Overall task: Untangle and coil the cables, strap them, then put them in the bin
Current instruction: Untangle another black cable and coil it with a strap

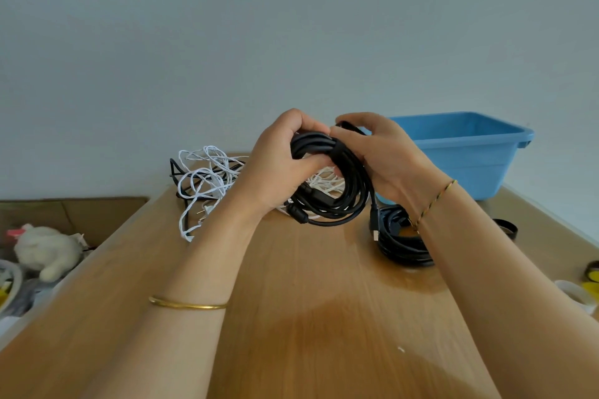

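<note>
Now the left hand (278, 159) grips the black coil (343, 201), held off the table (308, 301), fingers curled through its loops; the right hand (382, 155) pinches the strap (336, 152) wrapped over the coil's top. The blue bin (470, 152) stands beyond, to the right, nearer the right hand, so the drop probably goes that way

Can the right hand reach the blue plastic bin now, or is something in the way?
Probably yes. The blue plastic bin stands open just beyond the right hand, with nothing between them. That hand is busy, though: it holds the coiled black cable.
</note>
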Demonstrator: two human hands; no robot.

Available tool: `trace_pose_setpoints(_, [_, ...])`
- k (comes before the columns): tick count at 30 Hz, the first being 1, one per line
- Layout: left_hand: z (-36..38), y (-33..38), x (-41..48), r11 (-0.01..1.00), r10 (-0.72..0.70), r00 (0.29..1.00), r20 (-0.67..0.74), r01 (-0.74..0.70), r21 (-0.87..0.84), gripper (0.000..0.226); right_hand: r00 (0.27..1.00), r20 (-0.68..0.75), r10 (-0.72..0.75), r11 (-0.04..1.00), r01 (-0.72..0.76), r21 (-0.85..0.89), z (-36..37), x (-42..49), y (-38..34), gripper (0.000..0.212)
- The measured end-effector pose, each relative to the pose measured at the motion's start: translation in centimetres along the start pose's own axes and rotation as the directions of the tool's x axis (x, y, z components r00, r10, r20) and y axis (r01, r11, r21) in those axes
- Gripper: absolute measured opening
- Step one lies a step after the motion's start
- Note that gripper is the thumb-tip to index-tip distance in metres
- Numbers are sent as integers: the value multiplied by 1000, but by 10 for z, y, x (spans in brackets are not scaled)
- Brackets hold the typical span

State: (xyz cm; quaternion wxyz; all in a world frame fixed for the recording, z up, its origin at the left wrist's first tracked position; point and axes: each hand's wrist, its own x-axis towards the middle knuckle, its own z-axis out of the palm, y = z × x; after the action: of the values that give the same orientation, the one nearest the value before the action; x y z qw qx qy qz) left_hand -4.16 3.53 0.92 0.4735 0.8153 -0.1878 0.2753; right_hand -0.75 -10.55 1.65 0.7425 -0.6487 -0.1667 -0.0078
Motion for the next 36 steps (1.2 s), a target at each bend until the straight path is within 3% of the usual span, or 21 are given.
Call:
trace_pose_setpoints(5, [-5,-5,0,1000,9,997,-78,-10,-12,28,999,21,-37,999,36,41,7,-5,-3,35])
trace_pose_setpoints(16, [-3,-5,1,997,-22,998,53,26,-74,39,999,-30,-22,1000,21,-10,3,0,2,43])
trace_pose_setpoints(25, [1,-8,1,997,-58,995,78,62,-55,29,998,-39,-49,994,44,-103,-1,7,9,40])
trace_pose_setpoints(36, [1,-8,2,978,-190,965,180,202,-54,20,991,-92,-93,968,68,-242,-4,9,17,30])
